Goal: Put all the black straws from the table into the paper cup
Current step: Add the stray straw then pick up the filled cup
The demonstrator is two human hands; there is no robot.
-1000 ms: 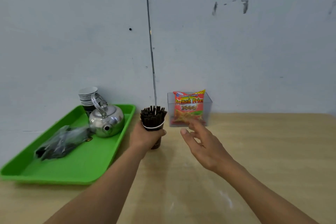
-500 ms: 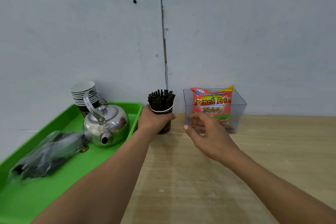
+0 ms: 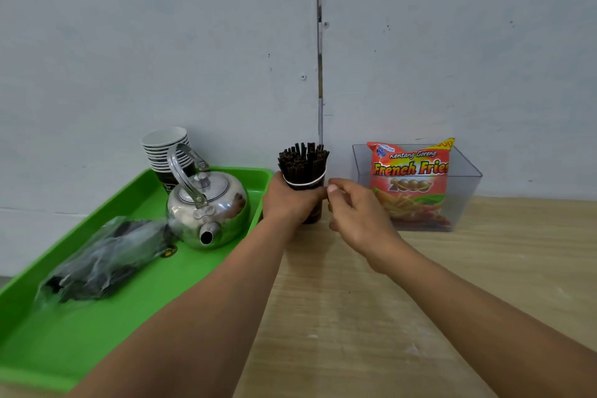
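While the left hand [image 3: 289, 200] wraps around the dark paper cup [image 3: 311, 203], the cup stands upright on the wooden table [image 3: 452, 284] close to the wall, just right of the green tray [image 3: 135, 294]. A thick bunch of black straws [image 3: 303, 161] sticks up out of the cup, held together by a white band near the rim. The right hand [image 3: 358, 215] sits just beside the cup on its right, fingers curled with the fingertips [image 3: 332, 189] next to the left thumb (whether they pinch anything I cannot tell). On the tray rest a shiny metal kettle [image 3: 208, 203], a stack of paper cups [image 3: 166, 147] behind it and a clear plastic bag of dark contents [image 3: 103, 262]. Right of the hands, a clear box [image 3: 465, 178] holds a red snack packet [image 3: 412, 178].
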